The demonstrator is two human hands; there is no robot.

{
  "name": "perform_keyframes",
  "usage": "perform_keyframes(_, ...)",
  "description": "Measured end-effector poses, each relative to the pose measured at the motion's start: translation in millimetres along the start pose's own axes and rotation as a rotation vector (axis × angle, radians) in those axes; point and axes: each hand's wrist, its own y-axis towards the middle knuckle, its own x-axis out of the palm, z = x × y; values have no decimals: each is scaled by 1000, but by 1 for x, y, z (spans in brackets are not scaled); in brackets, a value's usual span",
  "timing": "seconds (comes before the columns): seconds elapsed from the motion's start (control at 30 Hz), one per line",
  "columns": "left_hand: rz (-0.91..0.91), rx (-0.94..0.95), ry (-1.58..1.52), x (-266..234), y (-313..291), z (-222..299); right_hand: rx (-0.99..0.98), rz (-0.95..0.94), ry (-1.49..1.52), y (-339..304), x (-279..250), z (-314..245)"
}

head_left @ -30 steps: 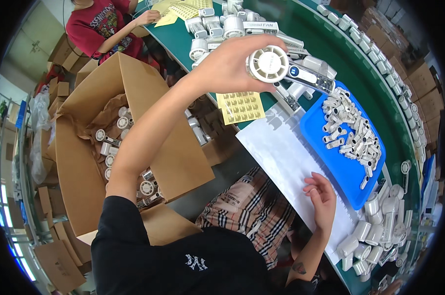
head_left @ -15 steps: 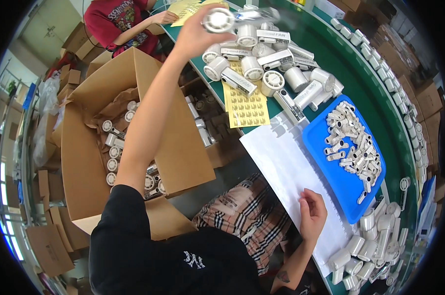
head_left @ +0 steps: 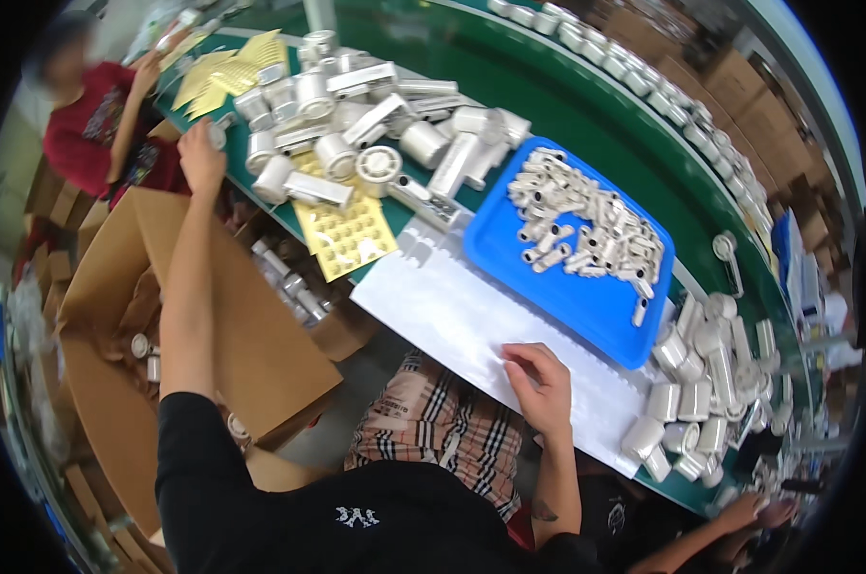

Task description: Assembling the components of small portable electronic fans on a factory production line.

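My left hand (head_left: 201, 161) is at the table's left edge, fingers closed on a white handheld fan (head_left: 221, 134), mostly hidden by the hand. Right of it lies a heap of white handheld fans (head_left: 423, 143), some with round grilled heads, others with clear caps. Yellow sticker sheets (head_left: 356, 244) stick out from under the heap. My right hand (head_left: 543, 387) hovers over or rests on a white sheet (head_left: 452, 306), empty, fingers loosely curled and apart from the thumb. Beyond it, a blue tray (head_left: 505, 244) holds many small white-and-black parts (head_left: 596, 215).
An open cardboard box (head_left: 232, 316) with fans inside stands below my left arm. More fans (head_left: 710, 383) are piled at the right. A row of white parts (head_left: 634, 81) lines the far side. A co-worker in red (head_left: 93, 129) sits far left; another's hands (head_left: 758, 512) show lower right.
The view has swung, shifting the table leftward in it. My left hand has carried the fan from above the heap's far end left and down to the table edge. My right hand stays near the sheet.
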Motion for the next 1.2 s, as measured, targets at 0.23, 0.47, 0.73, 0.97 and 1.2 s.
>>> perform_keyframes(0.23, -256, 105, -112, 44, -8, -2, -1, 92, -24, -1, -4, 7)
perform_keyframes(0.47, -503, 229, -109, 7, 23, -58, -158, 175, -165, 35, -20, -32)
perform_keyframes(0.73, -578, 180, -217, -66, 39, -36, -145, 151, -165, 23, -38, -36)
perform_keyframes(0.97, -126, 527, -508, -224, 18, 71, -37, 173, -5, -1, -45, -15)
perform_keyframes(1.2, 113, 934, -816, -273, -58, 142, -87, 129, -28, -4, -23, -19)
